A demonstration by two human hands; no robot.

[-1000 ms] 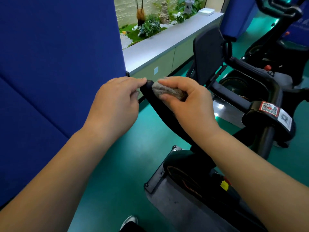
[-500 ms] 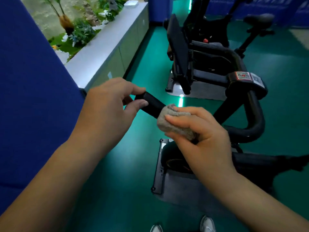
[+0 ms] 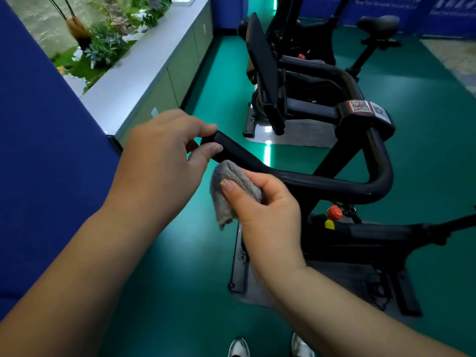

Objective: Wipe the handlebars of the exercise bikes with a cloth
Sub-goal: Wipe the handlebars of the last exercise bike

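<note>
A black curved handlebar [image 3: 322,182] of the near exercise bike runs from the centre to the right. My left hand [image 3: 164,155] pinches the handlebar's left tip between thumb and fingers. My right hand [image 3: 268,202] holds a folded grey cloth [image 3: 229,191] just below the bar, near its left end. The cloth's top edge touches or nearly touches the bar's underside. A QR sticker [image 3: 359,106] sits on the bar's centre clamp.
A blue partition [image 3: 46,150] stands close on the left. A grey counter [image 3: 154,60] with plants runs behind it. A second bike [image 3: 296,81] with a black screen stands further back. Green floor lies all around. My shoes [image 3: 239,347] show at the bottom edge.
My right hand slid the cloth off the top of the bar and lowered it below the bar. My left hand kept hold of the bar's tip. The view tilted and turned right.
</note>
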